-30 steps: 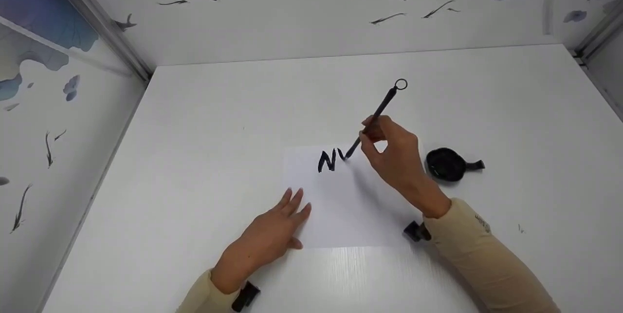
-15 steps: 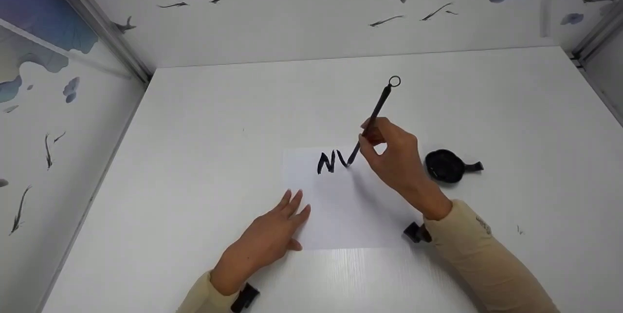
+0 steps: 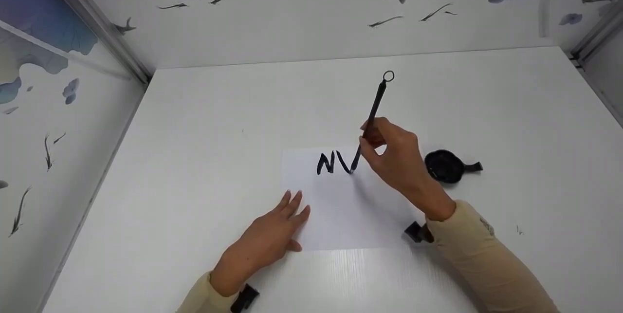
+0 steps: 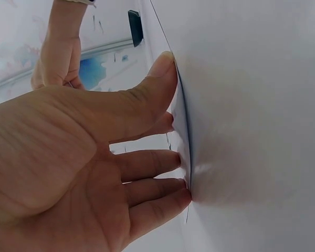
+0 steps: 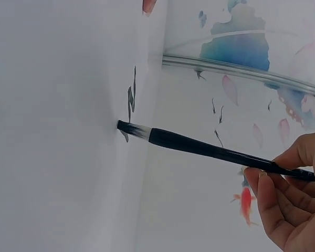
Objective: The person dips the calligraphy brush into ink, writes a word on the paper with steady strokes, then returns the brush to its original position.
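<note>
My right hand (image 3: 396,155) pinches a black calligraphy brush (image 5: 194,147) partway along its handle; a small ring tops the far end. The brush's ink-dark bristles touch the white paper (image 3: 340,220) at the foot of a slanting stroke. Left of that stroke stands a black letter N (image 3: 325,162). My left hand (image 3: 267,232) rests on the paper's left edge, fingers spread and straight, the thumb near its lower left corner. In the left wrist view, the fingertips (image 4: 182,194) press along the paper's edge, which bows slightly off the table.
A small black ink dish (image 3: 445,166) with a short handle stands right of the paper, beside my right wrist. The white table (image 3: 194,157) ends at a back panel (image 3: 292,26) printed with fish, and a left panel (image 3: 73,157) meets it at a metal post.
The brush tip has moved down and slightly right, lengthening the slanting stroke beside the N. The brush's handle has tipped more upright. My left hand has stayed in place.
</note>
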Motion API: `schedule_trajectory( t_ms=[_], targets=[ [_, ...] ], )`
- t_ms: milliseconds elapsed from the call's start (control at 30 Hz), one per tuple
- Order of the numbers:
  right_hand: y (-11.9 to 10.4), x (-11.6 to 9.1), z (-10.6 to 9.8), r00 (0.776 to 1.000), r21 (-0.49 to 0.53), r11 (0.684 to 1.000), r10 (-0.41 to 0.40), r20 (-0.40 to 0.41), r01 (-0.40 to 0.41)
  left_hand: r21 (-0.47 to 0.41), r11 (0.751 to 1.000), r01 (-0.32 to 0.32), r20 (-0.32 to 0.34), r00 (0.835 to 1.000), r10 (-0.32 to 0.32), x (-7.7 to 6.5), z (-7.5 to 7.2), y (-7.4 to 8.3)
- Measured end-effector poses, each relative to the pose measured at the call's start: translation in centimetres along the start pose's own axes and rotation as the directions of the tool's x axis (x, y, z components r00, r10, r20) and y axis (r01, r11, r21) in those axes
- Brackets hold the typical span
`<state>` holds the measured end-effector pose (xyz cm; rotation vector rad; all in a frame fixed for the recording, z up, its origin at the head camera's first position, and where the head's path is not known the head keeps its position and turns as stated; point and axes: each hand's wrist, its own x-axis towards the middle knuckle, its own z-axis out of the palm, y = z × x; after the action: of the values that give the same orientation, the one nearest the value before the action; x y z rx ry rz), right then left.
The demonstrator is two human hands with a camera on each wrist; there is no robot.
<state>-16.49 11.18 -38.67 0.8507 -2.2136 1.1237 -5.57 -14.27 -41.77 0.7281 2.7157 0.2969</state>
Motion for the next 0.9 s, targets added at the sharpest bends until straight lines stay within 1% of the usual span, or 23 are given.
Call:
schedule_trajectory(
  t_ms=[433,633,900],
  targets=[
    [0.1,0.13,-0.14,1.0,0.008,1.0,-0.004,0.031,0.004,-0.007,1.0,0.001,0.002,1.0,-0.001,0.01,-0.08,0.12],
    [0.31,0.12,-0.26,1.0,-0.014,1.0,-0.008,0.012,0.009,-0.003,1.0,0.008,0.006,1.0,-0.008,0.03,-0.04,0.17],
    [0.79,0.18,-0.22,0.999,-0.018,1.0,-0.021,-0.032,0.021,0.002,1.0,-0.001,-0.002,1.0,0.001,0.02,0.05,0.05]
  ],
)
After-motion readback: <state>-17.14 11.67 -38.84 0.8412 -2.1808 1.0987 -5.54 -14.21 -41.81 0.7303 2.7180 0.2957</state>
